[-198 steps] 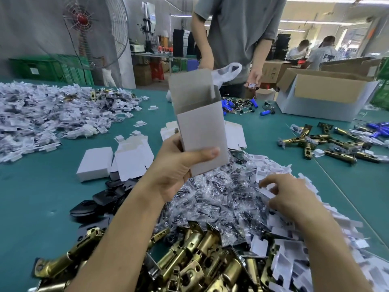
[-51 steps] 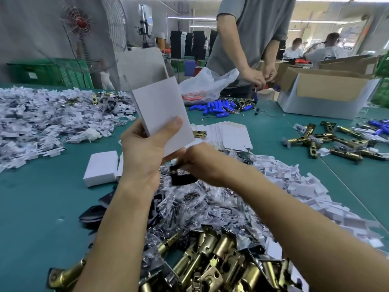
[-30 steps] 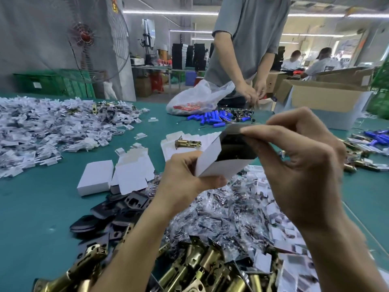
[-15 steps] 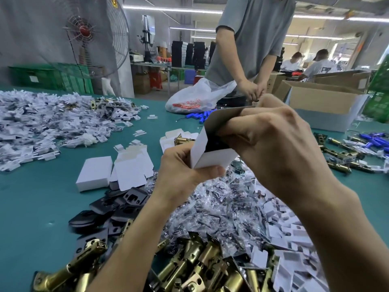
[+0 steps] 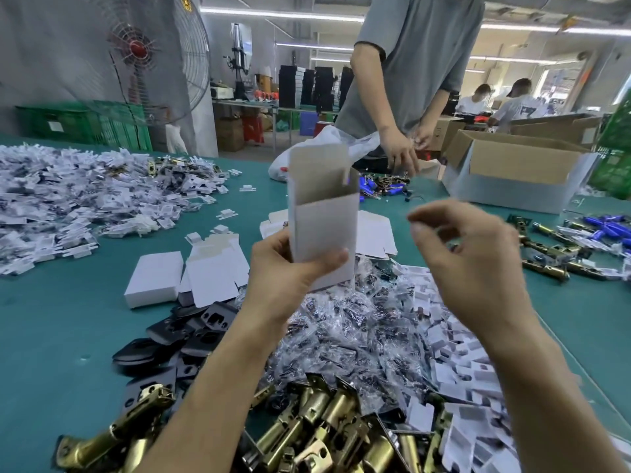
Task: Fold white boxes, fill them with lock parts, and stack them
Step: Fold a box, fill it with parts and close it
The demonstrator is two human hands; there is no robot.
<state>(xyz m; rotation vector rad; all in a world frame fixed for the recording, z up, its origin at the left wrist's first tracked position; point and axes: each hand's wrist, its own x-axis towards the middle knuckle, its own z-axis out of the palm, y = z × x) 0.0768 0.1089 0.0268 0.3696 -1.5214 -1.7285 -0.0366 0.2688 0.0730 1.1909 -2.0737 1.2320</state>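
My left hand grips a small white box upright, with the top flap standing open and the thumb across its lower front. To the right of the box hovers my right hand, blurred, fingers loosely curled and holding nothing that I can see. Below both hands lie a heap of clear bagged parts, brass latch bolts and black strike plates. A closed white box and a half-folded white box rest on the green table to the left.
Flat box blanks lie behind the held box. A pile of small white card pieces covers the left table. A person in a grey shirt works across the table beside an open carton. Brass latches and blue parts lie at right.
My right hand has let go of the box top and drawn back to the right. My left hand has turned the box upright, its flap now open.
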